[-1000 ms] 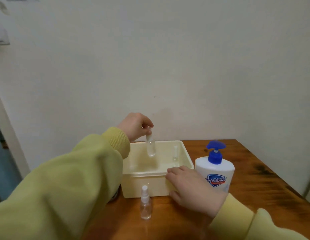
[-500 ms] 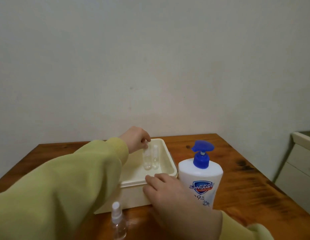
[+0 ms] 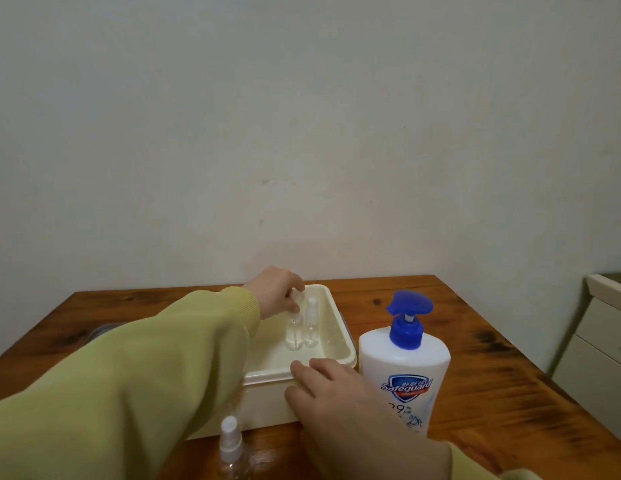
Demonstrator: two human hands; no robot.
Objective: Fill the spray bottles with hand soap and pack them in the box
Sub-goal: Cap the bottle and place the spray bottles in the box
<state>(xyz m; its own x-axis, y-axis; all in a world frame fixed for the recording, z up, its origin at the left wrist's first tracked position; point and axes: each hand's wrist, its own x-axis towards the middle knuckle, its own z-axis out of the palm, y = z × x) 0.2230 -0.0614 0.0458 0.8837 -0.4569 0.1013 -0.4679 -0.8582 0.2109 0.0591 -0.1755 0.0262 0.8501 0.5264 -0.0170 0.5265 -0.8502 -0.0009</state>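
carefully now: left hand (image 3: 278,294) pinching cap of spray bottle (image 3: 294,332), standing it inside box (image 3: 340,318) touching second bottle (image 3: 311,323). right hand (image 3: 331,384) flat, fingers spread on box's near rim. best release only once base sits flat. count: three spray bottles, third (image 3: 231,448) outside box's near wall; one soap pump (image 3: 404,362) right of box.

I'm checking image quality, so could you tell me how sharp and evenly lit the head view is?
Head view: soft, even light with no harsh glare; the clear bottles in the box look faint and slightly blurred; the soap bottle label reads clearly; edges bow from the wide-angle lens.
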